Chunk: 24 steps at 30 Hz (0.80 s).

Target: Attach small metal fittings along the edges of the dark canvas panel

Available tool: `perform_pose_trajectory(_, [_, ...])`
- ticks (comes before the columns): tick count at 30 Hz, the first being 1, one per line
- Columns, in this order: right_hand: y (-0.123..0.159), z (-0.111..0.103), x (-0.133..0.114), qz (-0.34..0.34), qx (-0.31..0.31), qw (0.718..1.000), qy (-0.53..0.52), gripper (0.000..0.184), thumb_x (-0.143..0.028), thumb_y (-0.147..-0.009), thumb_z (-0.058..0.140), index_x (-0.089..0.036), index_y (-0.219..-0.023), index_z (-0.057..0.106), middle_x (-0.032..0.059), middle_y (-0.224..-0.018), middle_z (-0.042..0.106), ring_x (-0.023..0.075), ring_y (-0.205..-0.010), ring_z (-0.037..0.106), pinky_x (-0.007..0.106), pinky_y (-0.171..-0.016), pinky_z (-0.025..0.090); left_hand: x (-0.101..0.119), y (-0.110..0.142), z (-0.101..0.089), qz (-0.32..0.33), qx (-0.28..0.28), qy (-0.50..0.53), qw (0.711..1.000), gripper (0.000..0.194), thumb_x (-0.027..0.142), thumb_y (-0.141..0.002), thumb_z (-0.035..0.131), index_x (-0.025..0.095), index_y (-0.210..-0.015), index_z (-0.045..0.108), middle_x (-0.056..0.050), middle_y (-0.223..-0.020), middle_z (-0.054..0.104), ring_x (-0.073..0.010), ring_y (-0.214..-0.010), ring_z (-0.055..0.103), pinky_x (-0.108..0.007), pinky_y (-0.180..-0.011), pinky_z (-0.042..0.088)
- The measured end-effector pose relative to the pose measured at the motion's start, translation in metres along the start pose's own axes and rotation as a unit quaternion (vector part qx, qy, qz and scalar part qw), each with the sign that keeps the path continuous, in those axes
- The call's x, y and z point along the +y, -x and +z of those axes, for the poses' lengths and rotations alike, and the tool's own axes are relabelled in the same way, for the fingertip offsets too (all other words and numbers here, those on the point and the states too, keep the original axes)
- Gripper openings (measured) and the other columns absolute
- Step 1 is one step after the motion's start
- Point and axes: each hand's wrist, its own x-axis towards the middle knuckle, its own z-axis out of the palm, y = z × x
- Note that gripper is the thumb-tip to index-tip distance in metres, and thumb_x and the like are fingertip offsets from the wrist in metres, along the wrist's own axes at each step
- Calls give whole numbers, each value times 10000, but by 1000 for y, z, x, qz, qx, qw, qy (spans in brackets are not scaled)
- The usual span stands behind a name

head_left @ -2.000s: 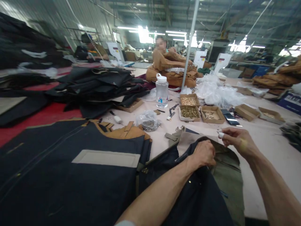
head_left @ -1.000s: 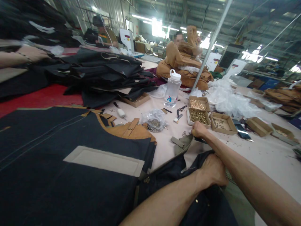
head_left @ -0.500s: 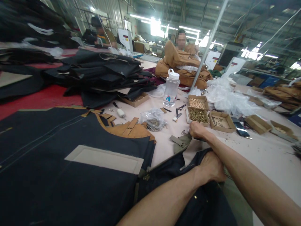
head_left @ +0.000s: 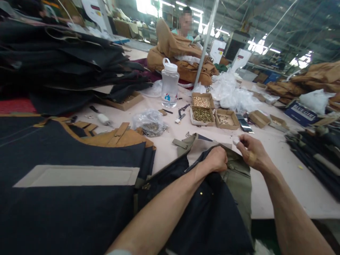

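My left hand [head_left: 217,159] is closed on the dark navy garment [head_left: 191,212], bunching its cloth near the upper edge. The garment's olive lining [head_left: 240,184] shows along the right side, and an olive tab [head_left: 180,143] sticks out at its far left corner. My right hand [head_left: 251,150] is beside the garment's right upper edge, fingers bent together in a pinch. Something white shows at its fingertips, perhaps a finger wrap; what the pinch holds is unclear. A tan strip is at the base of the thumb. Left of the garment lies a navy piece with a beige patch [head_left: 79,176].
Small boxes of brass fasteners [head_left: 202,115] and a water bottle [head_left: 170,85] stand beyond the hands. A plastic bag of metal parts [head_left: 151,124] lies nearer. Dark garments [head_left: 66,67] are piled left, more [head_left: 318,156] right. A person [head_left: 186,26] is behind brown garments [head_left: 180,53].
My right hand has moved right from near the fastener boxes to the garment's right edge. My left hand still grips the cloth. The view has turned right, showing more of the table there.
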Motion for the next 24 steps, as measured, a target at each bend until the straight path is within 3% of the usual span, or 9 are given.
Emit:
perform_pose_trajectory(3, [51, 6, 22, 41, -27, 999, -2, 188, -387, -949, 534, -214, -877, 557, -3, -699, 540, 161, -610, 474, 257, -547, 344, -2, -2, 0, -5, 20, 33, 999, 311, 65, -538, 620, 137, -797, 778, -65, -830, 723, -211, -792, 658, -264, -738, 512])
perform_pose_trajectory(6, [70, 27, 39, 24, -66, 997, 35, 143, -352, -951, 512, -222, -899, 538, -1, -690, 543, 170, -592, 472, 269, -553, 335, -2, -2, -2, -35, 29, 65, 997, 319, 77, -554, 614, 144, -815, 786, -38, -785, 720, -181, -742, 652, -245, -709, 503])
perform_pose_trajectory(10, [64, 48, 49, -21, -107, 990, 93, 88, -292, -939, 490, -218, -915, 530, 30, -780, 602, 188, -670, 538, 275, -604, 345, -1, 0, -4, -50, 46, 84, 994, 284, 118, -583, 640, 139, -829, 782, -34, -800, 728, -168, -733, 651, -241, -713, 510])
perform_pose_trajectory(14, [54, 54, 54, -43, -112, 986, 115, 76, -266, -917, 494, -211, -897, 543, 38, -815, 620, 201, -737, 570, 280, -653, 362, 0, -1, -4, -58, 48, 87, 993, 262, 152, -600, 677, 130, -838, 782, -40, -803, 732, -176, -743, 657, -248, -720, 519])
perform_pose_trajectory(24, [49, 52, 55, -14, -129, 991, 2, 90, -258, -851, 525, -205, -841, 598, -4, -686, 584, 164, -608, 518, 253, -577, 357, -1, -3, -2, -69, 49, 89, 992, 231, 195, -612, 711, 139, -826, 775, -37, -814, 735, -176, -758, 665, -241, -669, 492])
